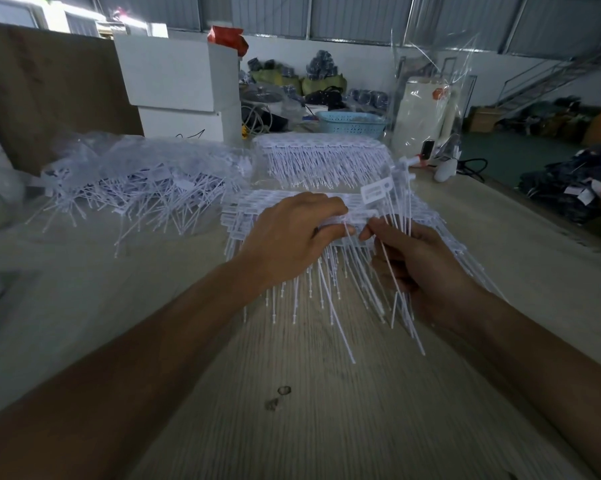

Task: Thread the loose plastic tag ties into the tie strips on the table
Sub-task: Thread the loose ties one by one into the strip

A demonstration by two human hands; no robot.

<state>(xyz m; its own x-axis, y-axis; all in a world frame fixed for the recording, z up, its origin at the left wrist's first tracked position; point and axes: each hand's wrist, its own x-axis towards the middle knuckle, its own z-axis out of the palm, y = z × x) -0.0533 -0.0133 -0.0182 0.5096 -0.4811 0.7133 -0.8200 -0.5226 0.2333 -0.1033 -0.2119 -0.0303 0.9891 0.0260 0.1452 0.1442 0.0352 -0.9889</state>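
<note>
— Where were your hands at that moment?

— Both were over the stack of white plastic tie strips (327, 202) in the middle of the pale wood-grain worktop (327, 410). My left hand (292, 237) lay on the near edge of the stack, its fingers (330, 206) curled over the row of flat tag heads and gripping them. The thin tails of the strips hung off toward me like a fringe.

— And the right?

— My right hand (420, 265) was just beside the left, nearly touching it. It held a bunch of loose white plastic tag ties (396, 216), thumb and forefinger pinching them right at the strip's edge. Their tag ends stood up past my fingers, and the long tails ran down across my palm.

— Anything else on the worktop?

— To the left lay a tangled heap of more loose white ties (136, 195), partly under crumpled clear plastic film (119, 154). Behind my stack sat a second neat pile of strips (323, 157). Farther back stood white boxes (178, 81) and a light-blue perforated plastic basket (351, 123).
</note>
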